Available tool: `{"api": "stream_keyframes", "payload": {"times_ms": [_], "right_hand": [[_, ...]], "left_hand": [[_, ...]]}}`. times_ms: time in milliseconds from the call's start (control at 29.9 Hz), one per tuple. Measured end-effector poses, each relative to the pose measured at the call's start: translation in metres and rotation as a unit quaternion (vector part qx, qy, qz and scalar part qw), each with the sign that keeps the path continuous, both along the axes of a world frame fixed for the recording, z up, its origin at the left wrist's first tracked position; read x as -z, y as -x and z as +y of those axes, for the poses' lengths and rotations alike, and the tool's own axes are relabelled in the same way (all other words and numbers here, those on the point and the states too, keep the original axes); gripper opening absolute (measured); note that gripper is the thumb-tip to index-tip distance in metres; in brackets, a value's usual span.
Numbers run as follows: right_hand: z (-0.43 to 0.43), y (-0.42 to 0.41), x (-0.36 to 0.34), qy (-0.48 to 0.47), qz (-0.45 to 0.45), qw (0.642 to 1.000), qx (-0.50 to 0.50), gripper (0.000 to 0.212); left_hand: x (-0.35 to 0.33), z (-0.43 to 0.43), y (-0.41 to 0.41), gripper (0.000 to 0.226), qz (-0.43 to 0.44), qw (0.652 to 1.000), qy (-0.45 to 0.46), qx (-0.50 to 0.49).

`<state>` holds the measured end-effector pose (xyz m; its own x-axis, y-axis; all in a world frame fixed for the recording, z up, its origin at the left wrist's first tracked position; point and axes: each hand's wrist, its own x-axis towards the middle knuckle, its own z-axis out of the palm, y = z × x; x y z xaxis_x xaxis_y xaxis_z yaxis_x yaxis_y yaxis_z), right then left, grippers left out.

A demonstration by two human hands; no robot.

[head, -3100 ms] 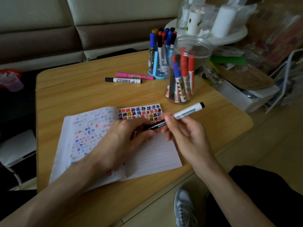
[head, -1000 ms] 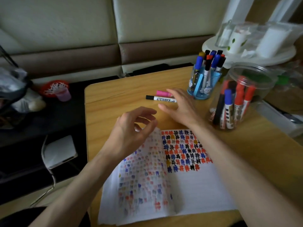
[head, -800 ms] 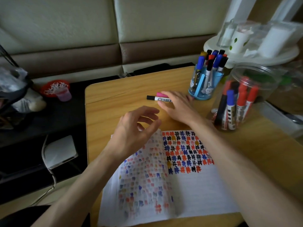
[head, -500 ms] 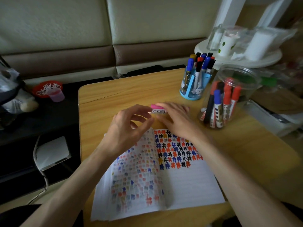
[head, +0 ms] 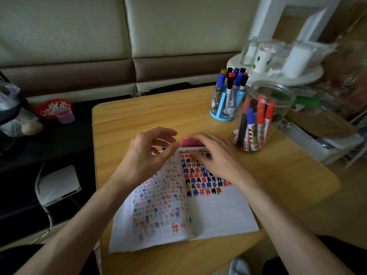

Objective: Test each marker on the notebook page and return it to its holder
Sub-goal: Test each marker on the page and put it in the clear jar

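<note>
We are reaching for two markers lying side by side on the surface (head: pixel 278 175), just past the top edge of the notebook (head: pixel 218 211). Their long axes are running left to right across our view, so they are lying crosswise under our right hand (head: pixel 216 155), which is covering most of them. Its fingers (head: pixel 195 136) are lying fairly flat and loosely together over both barrels; whether they are already pinching one, we cannot tell. The pink marker (head: pixel 187 142) is showing its left end on the far side, and the white marker (head: pixel 195 149) is peeking out just nearer to us.

Our left hand (head: pixel 147 155) is hovering just left of those ends, its fingers curled and parted, holding nothing. The right hand is the nearer one.

The clear jar (head: pixel 262 116) and the blue holder (head: pixel 226 104), both stocked with markers, are standing to the right and beyond, with nothing in the way.
</note>
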<state>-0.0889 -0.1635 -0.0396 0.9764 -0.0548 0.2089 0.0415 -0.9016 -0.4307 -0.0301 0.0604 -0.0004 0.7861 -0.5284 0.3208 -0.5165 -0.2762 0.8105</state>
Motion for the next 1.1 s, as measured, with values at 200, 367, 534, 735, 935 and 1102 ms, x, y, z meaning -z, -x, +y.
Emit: {"api": "stream_keyframes", "payload": {"times_ms": [200,367,534,735,935,1102], "right_hand": [[0.003,-0.001,0.005,0.011,-0.027,0.999,0.026,0.035],[0.000,-0.007,0.008,0.073,-0.053,0.993,0.076,0.026],[-0.004,-0.001,0.007,0.045,-0.104,0.991,0.071,0.023],[-0.003,0.024,-0.001,0.008,-0.162,0.986,0.031,0.019],[-0.004,0.048,-0.006,-0.147,-0.121,0.981,-0.024,0.023],[-0.002,0.081,-0.017,-0.486,-0.071,0.869,0.063,0.023]], "left_hand": [[0.002,0.002,-0.001,0.032,-0.007,1.000,-0.003,0.003],[0.005,0.000,-0.001,0.032,-0.009,1.000,-0.008,0.007],[0.011,0.001,-0.003,0.030,-0.031,0.999,-0.021,-0.001],[0.016,-0.005,-0.002,0.031,-0.113,0.992,-0.060,-0.008],[0.017,-0.019,0.004,0.017,-0.099,0.992,-0.077,-0.003],[0.017,-0.030,0.014,0.019,-0.074,0.994,-0.069,0.037]]}}
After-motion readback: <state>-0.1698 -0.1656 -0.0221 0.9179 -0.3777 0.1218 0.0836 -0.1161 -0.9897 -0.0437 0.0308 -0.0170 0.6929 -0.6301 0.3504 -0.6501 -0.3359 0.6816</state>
